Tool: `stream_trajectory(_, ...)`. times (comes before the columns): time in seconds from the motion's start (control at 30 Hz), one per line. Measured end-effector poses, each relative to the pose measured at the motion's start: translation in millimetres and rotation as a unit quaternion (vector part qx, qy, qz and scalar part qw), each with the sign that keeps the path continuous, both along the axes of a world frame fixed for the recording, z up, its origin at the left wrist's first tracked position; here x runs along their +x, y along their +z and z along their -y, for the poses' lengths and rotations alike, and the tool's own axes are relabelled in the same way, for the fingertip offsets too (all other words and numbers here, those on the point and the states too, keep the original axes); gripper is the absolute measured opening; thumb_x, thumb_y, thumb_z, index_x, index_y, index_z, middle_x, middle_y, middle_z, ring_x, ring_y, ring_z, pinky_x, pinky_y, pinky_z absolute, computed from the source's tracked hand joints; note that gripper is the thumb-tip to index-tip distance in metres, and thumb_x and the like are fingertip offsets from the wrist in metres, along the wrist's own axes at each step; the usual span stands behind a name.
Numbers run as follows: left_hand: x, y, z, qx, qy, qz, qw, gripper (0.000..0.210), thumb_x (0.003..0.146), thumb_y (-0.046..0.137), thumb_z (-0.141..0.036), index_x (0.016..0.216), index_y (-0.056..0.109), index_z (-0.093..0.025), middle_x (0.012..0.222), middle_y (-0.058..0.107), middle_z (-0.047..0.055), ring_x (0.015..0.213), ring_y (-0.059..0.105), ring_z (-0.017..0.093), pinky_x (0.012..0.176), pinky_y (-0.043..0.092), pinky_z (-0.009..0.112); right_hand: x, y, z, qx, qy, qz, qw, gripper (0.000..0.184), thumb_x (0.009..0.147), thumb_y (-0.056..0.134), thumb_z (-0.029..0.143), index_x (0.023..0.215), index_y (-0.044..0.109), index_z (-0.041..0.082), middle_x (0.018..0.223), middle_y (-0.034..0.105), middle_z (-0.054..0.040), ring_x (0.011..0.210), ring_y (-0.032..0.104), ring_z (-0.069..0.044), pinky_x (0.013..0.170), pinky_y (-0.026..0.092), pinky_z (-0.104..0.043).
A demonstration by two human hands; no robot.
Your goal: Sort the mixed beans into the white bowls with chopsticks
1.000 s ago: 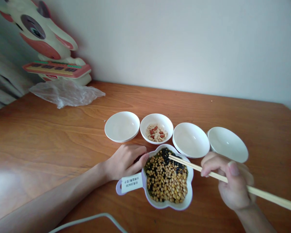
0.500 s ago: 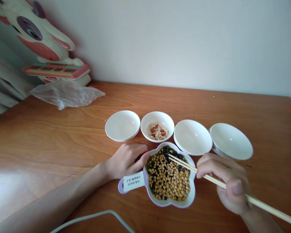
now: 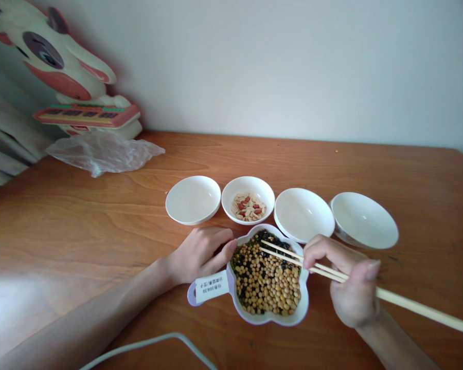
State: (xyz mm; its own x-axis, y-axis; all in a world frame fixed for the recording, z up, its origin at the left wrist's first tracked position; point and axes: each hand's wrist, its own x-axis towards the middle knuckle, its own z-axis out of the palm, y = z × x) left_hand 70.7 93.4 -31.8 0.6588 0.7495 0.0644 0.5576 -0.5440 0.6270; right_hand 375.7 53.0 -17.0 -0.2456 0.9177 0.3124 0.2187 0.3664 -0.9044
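A white and lilac flower-shaped dish (image 3: 305,290) with a labelled handle (image 3: 211,287) holds yellow soybeans (image 3: 283,288) mixed with dark and small green beans. At its upper left edge, my left hand (image 3: 200,255) grips the rim between thumb and curled fingers. My right hand (image 3: 345,280) is closed around a pair of wooden chopsticks (image 3: 416,307). Their tips are slightly apart over the dark beans in the upper part of the dish; I cannot make out any bean between them. Just behind the dish is a white bowl (image 3: 250,185) with pale seeds and red-skinned peanuts (image 3: 248,207).
In the same row stand a white bowl (image 3: 193,200) at the left and two more white bowls (image 3: 304,215) (image 3: 364,221) at the right. Further back are a clear plastic bag (image 3: 106,153) and a cow-shaped toy keyboard (image 3: 88,114). A pale cable (image 3: 150,341) crosses the front.
My right hand has shifted slightly left and up with the chopsticks, whose tips have spread further apart. My left hand still grips the dish.
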Motion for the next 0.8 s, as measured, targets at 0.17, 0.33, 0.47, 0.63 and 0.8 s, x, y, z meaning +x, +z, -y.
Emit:
stream_trajectory(0.17, -0.2, -0.2, -0.5, 0.003, -0.001, 0.004, 1.0, 0.032, 0.109, 0.036, -0.031, 0.08, 0.043, -0.02, 0.074, 0.057, 0.0, 0.065, 0.049, 0.013, 0.063, 0.034, 0.029, -1.6, -2.3, 1.1, -0.002, 0.006, -0.002, 1.0, 0.077, 0.101, 0.009, 0.072, 0.077, 0.063, 0.023, 0.073, 0.061, -0.0038, 0.067, 0.057, -0.019, 0.063, 0.043, -0.035)
stream_trajectory(0.33, 0.0, 1.2, 0.5, 0.001, 0.001, 0.0, 1.0, 0.032, 0.109, 0.036, -0.032, 0.081, 0.044, -0.019, 0.075, 0.058, 0.0, 0.066, 0.05, 0.013, 0.064, 0.034, 0.028, -1.8, -5.1, 2.3, 0.007, 0.009, -0.009, 1.0, 0.074, 0.105, 0.011, 0.066, 0.076, 0.064, 0.023, 0.072, 0.062, -0.0039, 0.068, 0.058, -0.019, 0.064, 0.042, -0.035)
stream_trajectory(0.47, -0.1, 0.9, 0.6, 0.004, 0.0, -0.001, 1.0, 0.032, 0.11, 0.036, -0.032, 0.081, 0.043, -0.02, 0.074, 0.057, 0.0, 0.065, 0.049, 0.013, 0.063, 0.034, 0.028, -3.6, -2.7, 1.8, 0.01, -0.003, -0.015, 1.0, 0.076, 0.102, 0.011, 0.071, 0.073, 0.063, 0.023, 0.069, 0.06, -0.0037, 0.064, 0.057, -0.019, 0.063, 0.042, -0.035)
stream_trajectory(0.63, -0.9, -0.7, 0.2, 0.002, 0.002, -0.005, 1.0, 0.035, 0.11, 0.035, -0.035, 0.08, 0.044, -0.02, 0.073, 0.057, 0.0, 0.064, 0.049, 0.013, 0.063, 0.034, 0.029, -7.2, 1.6, 0.6, 0.0, -0.018, -0.025, 1.0, 0.079, 0.099, 0.01, 0.076, 0.072, 0.061, 0.023, 0.067, 0.058, -0.0032, 0.063, 0.055, -0.019, 0.059, 0.041, -0.034)
stream_trajectory(0.8, -0.5, 1.6, 0.5, -0.004, -0.003, -0.006, 1.0, 0.035, 0.11, 0.034, -0.035, 0.083, 0.049, -0.019, 0.076, 0.06, 0.001, 0.066, 0.051, 0.013, 0.065, 0.036, 0.029, -9.0, -5.8, 2.7, -0.009, -0.002, -0.026, 1.0, 0.072, 0.103, 0.014, 0.069, 0.076, 0.062, 0.023, 0.072, 0.058, -0.0032, 0.064, 0.052, -0.018, 0.058, 0.038, -0.034)
